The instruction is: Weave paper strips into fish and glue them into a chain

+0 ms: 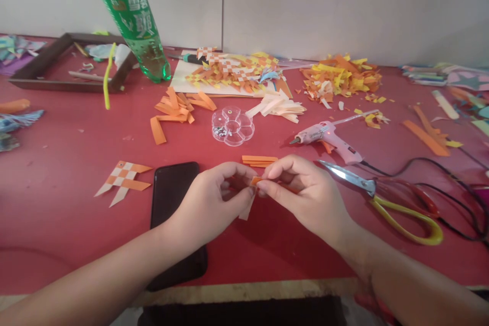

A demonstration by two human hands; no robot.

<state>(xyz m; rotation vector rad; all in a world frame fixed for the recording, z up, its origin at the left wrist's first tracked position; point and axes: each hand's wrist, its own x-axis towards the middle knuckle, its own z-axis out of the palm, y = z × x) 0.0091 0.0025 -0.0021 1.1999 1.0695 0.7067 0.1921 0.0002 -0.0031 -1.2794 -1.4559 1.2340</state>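
Observation:
Between the fingertips of my left hand and my right hand are paper strips, one orange and one pale, meeting at a small fold. Both hands pinch them; the fingers cover most of the fold. Just beyond my hands lie several orange paper strips. A woven orange-and-white paper fish lies flat on the left. My left forearm crosses over a black phone. Right of my right hand are yellow-handled scissors, their blades pointing to the upper left.
A pink glue gun with a black cord lies at right. A clear compartment dish holds small beads or eyes. Farther back stand a green bottle, a dark frame, finished woven pieces and a pile of paper scraps.

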